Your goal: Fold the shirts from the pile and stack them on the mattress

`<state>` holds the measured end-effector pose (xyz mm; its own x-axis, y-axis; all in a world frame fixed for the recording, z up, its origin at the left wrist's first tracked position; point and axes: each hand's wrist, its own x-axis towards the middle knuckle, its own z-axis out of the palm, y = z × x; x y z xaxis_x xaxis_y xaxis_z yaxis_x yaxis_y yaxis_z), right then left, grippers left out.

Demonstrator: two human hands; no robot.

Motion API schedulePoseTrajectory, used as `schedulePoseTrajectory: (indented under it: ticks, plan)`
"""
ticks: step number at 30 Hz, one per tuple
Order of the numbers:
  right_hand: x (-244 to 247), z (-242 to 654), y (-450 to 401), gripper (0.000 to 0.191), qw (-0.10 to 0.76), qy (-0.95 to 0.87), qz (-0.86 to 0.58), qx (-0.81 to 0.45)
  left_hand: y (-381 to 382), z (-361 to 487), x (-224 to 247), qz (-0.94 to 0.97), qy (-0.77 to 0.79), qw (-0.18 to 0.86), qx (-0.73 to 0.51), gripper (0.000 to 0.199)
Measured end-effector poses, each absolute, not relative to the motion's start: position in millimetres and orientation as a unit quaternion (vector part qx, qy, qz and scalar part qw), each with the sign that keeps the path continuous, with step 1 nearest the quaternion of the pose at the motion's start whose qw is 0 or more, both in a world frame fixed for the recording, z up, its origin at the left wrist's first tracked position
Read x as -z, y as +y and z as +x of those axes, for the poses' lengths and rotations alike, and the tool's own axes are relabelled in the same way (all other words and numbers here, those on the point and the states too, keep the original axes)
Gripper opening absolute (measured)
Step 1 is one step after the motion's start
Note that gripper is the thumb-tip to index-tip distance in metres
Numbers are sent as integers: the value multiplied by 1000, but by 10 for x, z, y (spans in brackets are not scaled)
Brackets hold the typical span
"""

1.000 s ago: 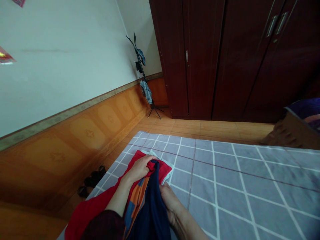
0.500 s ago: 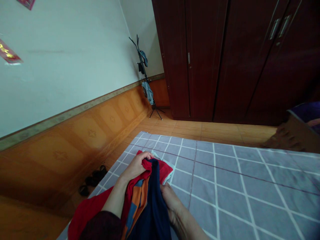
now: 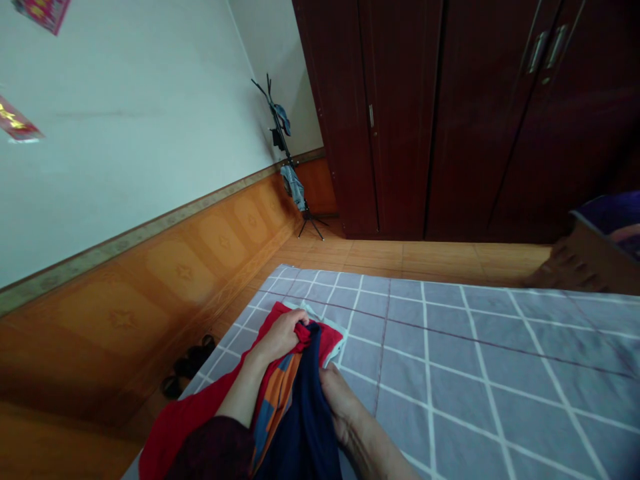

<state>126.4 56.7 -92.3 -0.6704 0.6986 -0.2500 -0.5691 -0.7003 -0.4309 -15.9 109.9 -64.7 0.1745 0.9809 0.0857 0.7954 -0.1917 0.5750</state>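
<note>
A red garment (image 3: 193, 417) lies along the near left side of the bed, with orange, blue and navy fabric (image 3: 305, 407) beside it. My left hand (image 3: 284, 333) pinches bunched red cloth near the top of the navy part. On the right, my right hand (image 3: 337, 399) holds the edge of the navy fabric, its fingertips partly hidden behind the cloth. Beneath the red cloth, a pale folded cloth (image 3: 344, 333) shows at its edge, resting on the grey checked bedsheet (image 3: 455, 373).
Dark red wardrobe (image 3: 400, 120) beyond the bed. A coat rack (image 3: 283, 137) with hanging items stands in the corner. Dark shoes (image 3: 187, 365) lie on the floor at left. A brown box (image 3: 585, 260) holding purple material is at right.
My left hand has moved slightly right and down with the red cloth, and more red fabric shows left of my wrist. My right hand is nearly where it was. The view has shifted slightly.
</note>
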Motion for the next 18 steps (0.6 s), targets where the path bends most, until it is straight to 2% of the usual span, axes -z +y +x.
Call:
schedulePoseTrajectory:
  ticks: [5,9,13,18]
  plan:
    - [913,1257,564,24,362,-157,-210,-895,1059,-176,628,737,610,176,-231,23]
    - [910,1267,566,21,369,-157,-208,-892,1023,-197,559,728,617,203,-220,31]
    - [896,1282,561,25,357,-162,-205,-897,908,-237,405,716,635,233,-172,11]
    - [955,1274,546,31,334,-167,-185,-909,451,-419,-136,666,638,271,-276,19]
